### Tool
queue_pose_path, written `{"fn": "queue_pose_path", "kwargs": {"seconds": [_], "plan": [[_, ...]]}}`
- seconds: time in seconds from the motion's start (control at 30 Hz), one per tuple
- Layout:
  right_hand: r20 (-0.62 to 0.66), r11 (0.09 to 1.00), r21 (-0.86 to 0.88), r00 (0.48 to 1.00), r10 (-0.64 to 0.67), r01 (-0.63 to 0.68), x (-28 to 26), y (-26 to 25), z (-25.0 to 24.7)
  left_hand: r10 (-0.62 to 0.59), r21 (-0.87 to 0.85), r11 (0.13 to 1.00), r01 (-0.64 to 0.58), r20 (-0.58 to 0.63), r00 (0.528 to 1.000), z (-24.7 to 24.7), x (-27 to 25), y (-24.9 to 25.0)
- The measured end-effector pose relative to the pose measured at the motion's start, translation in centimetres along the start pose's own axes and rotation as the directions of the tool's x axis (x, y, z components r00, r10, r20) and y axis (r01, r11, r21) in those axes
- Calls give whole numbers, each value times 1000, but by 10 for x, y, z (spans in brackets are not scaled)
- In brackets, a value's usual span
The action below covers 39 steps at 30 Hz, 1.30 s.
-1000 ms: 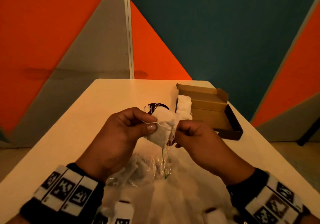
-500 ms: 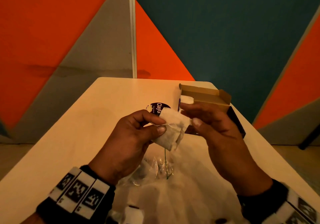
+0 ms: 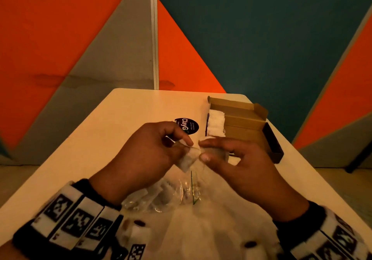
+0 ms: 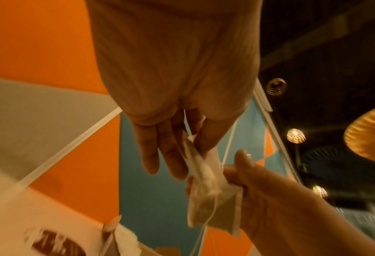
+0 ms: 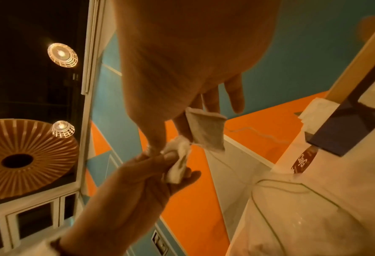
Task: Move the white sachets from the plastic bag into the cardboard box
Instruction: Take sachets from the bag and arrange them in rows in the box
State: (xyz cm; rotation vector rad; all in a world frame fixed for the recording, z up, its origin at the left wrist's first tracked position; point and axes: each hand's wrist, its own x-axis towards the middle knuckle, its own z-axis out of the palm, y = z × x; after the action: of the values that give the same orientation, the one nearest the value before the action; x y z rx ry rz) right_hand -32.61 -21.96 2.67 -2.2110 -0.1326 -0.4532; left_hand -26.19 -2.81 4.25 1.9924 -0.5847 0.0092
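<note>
Sachets pinched by left hand and right hand; strings could tangle, spilling one short of box at one o'clock.

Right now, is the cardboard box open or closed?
Open. The cardboard box has its lid flap raised at the far side, and white sachets show inside at its left end.
</note>
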Motion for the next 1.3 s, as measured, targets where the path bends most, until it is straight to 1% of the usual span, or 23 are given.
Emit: {"fn": "queue_pose_path", "kwargs": {"seconds": [0.03,0.07,0.13,0.17,0.23,0.3,0.43,0.5,0.63,0.67,0.7,0.77,0.83,0.9,0.97,1.03,1.17,1.23,1.3], "plan": [[25,993,-114,1000,-2,5,0,0,3,43,123,991,-45,21,999,-2,0,6],[42,982,-187,999,-1,9,0,0,7,69,239,968,-79,50,996,-4,1,12],[38,972,-235,999,-1,10,2,-1,13,105,423,895,-141,109,988,-5,3,20],[22,968,-250,1000,2,4,2,0,14,123,482,858,-178,145,982,-6,5,22],[18,958,-287,1000,14,-8,3,1,12,135,547,803,-235,217,967,-11,7,23],[40,939,-344,999,33,-18,1,3,8,124,587,766,-262,265,956,-18,10,23],[113,846,-529,994,-4,63,-2,6,0,57,658,708,-257,310,949,-33,17,18],[138,820,-571,990,35,50,-2,11,-6,16,678,698,-231,308,951,-43,20,13],[128,785,-616,975,181,-66,2,29,-17,-21,686,705,-180,274,961,-60,24,2],[121,789,-608,971,206,-92,3,34,-18,-28,685,708,-172,270,962,-62,24,0],[115,811,-574,969,219,-115,3,36,-18,-37,682,712,-165,272,962,-61,24,-1],[125,886,-444,970,210,-135,3,32,-14,-48,673,718,-175,300,953,-54,24,1],[176,938,-342,977,121,-54,3,21,-2,-40,656,725,-210,345,938,-42,23,6],[251,961,-276,967,52,20,5,11,14,-21,656,708,-261,388,921,-29,22,13],[290,963,-266,956,35,46,9,9,26,-7,669,681,-299,415,910,-21,22,17],[280,964,-266,958,58,19,13,9,28,-12,670,681,-294,412,911,-22,22,15],[259,957,-289,963,73,6,13,10,14,-40,635,733,-244,399,916,-34,19,2],[243,940,-338,969,47,39,11,7,7,-66,615,754,-229,418,906,-36,16,-5],[213,938,-343,977,22,53,11,7,4,-75,555,806,-206,440,895,-36,13,-12]]}}
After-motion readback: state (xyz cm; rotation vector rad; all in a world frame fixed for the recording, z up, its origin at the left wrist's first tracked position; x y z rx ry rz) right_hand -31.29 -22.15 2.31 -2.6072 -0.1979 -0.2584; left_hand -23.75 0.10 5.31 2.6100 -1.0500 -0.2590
